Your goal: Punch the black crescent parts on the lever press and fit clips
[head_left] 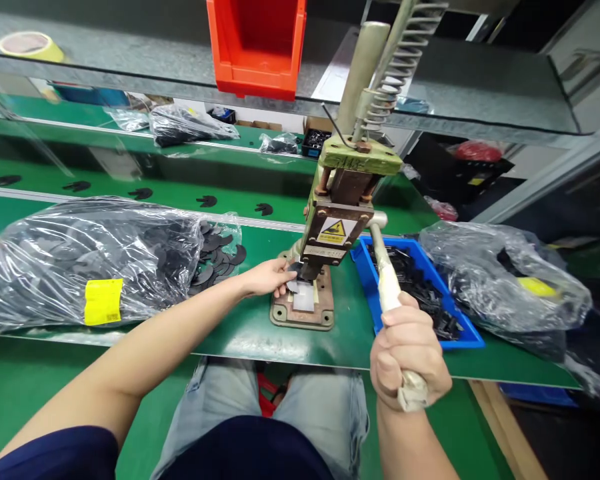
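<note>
My right hand point(411, 350) is wrapped round the pale, tape-covered lever handle point(387, 273) of a green hand press point(337, 207). With my left hand point(270, 277) I pinch a thin dark curved plate point(294, 272) under the press's ram, over its base point(303, 317). My fingers and the ram hide part of that plate. To the left, a clear plastic bag point(80, 247) spills several similar black curved pieces point(220, 257) onto the green bench. Right of the press sits a blue tray point(467, 337) holding many small black parts point(410, 273).
An orange bin point(257, 80) stands on the grey shelf overhead, with a yellow tape roll point(30, 47) at its left. Behind the bench, several black pieces point(207, 201) lie spaced along a green strip. Another plastic bag point(505, 273) rests beyond the blue tray.
</note>
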The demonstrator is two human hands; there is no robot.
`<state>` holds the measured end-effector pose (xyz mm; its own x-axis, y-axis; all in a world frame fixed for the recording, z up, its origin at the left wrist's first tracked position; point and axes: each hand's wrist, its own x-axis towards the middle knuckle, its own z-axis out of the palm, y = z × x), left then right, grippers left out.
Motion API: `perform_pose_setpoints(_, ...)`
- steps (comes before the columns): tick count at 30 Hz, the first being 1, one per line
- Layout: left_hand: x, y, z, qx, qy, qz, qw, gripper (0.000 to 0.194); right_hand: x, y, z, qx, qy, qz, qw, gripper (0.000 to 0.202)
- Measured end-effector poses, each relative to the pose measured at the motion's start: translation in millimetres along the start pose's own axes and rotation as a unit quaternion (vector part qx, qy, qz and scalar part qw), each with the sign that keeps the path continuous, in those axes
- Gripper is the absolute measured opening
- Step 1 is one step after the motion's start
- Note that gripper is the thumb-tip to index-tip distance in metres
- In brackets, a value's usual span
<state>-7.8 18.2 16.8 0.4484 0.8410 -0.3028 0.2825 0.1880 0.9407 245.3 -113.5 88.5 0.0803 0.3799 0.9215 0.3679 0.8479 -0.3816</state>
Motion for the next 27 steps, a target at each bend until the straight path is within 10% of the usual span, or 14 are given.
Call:
perform_pose_setpoints(15, 19, 17, 16.0, 0.028, -0.003, -0.112, 0.993, 0.031, -1, 1, 0, 0.004, 0.008, -0.01, 1.0, 0.022)
perform_pose_setpoints(20, 4, 18, 22.1, 0.089, 0.027, -0.026, 0.995, 0.031, 1, 3, 0, 0.012, 0.012, -0.018, 1.0, 0.019)
perform_pose_setpoints(24, -25, 8, -8.4, 0.201, 0.041, 0.126, 0.971, 0.023, 3, 4, 4, 0.017, 0.028, -0.02, 0.999, 0.021)
perform_pose_setpoints(27, -40, -4, -56.4, 0.39, 0.181, 0.077, 0.9, 0.021, 3, 4, 8, 0.025, 0.042, -0.022, 0.999, 0.025)
